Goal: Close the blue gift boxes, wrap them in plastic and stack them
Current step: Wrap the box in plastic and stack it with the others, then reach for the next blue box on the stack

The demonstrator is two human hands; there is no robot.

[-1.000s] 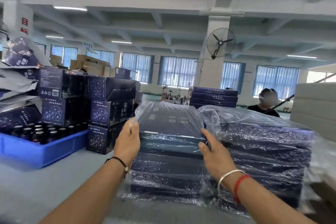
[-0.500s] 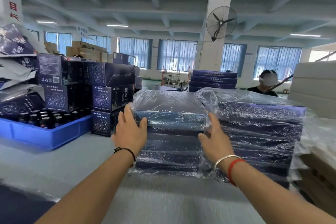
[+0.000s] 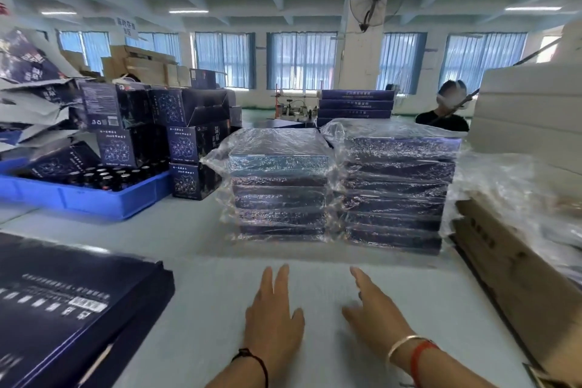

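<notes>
Your table [image 3: 195, 277] carries two stacks of plastic-wrapped blue gift boxes set side by side and touching: the right stack [image 3: 396, 192] stands slightly taller than the left stack [image 3: 280, 195], and loose film bunches between them and at their outer edges. Those boxes appear closed, wrapped and stacked, so that portion of the work reads as done. What is left, as far as can be seen, is the unwrapped blue gift box [image 3: 63, 302] lying flat at your near left, well apart from the stacks; its lid looks down, though blur prevents confirming that. The blue crate [image 3: 82, 195] of dark bottles and the cartons [image 3: 151, 135] piled behind it at far left suggest further units to come, which is a judgement only. A film heap [image 3: 504, 179] lies over the brown cardboard [image 3: 516, 261] at your right. Your left hand [image 3: 272, 315] sits low over the bare table, palm down, fingers extended and together, holding nothing. Your right hand [image 3: 374, 309] is near it, fingers spread open and angled toward the stacks, also empty. Neither hand touches a box.
</notes>
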